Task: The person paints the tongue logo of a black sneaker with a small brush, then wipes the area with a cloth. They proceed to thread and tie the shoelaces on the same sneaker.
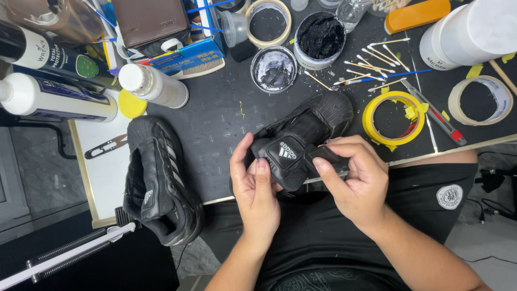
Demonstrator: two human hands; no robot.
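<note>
Black leather sneaker (301,137) sits at the near edge of the bench, toe pointing away and heel tipped toward the person's lap, seemingly so the tongue faces up for working. The left hand (256,191) curls closed around the tongue from below, thumb pressed on its face, apparently to steady it. The right hand (355,180) pinches a small dark applicator pad (326,155) between thumb and bent fingers and presses it against the tongue's side.

The matching black shoe (159,183) lies on its side toward the bench's left near corner, overhanging the edge. Just past the held sneaker stand an open tin of black polish (320,35) and its smeared lid (273,69), within reach. A roll of yellow tape (393,118) lies to the right, with cotton swabs (377,56) scattered beyond it and a box cutter (436,116) alongside. White bottles (153,85) crowd the left far corner, and small thread snips (106,146) lie by the left edge.
</note>
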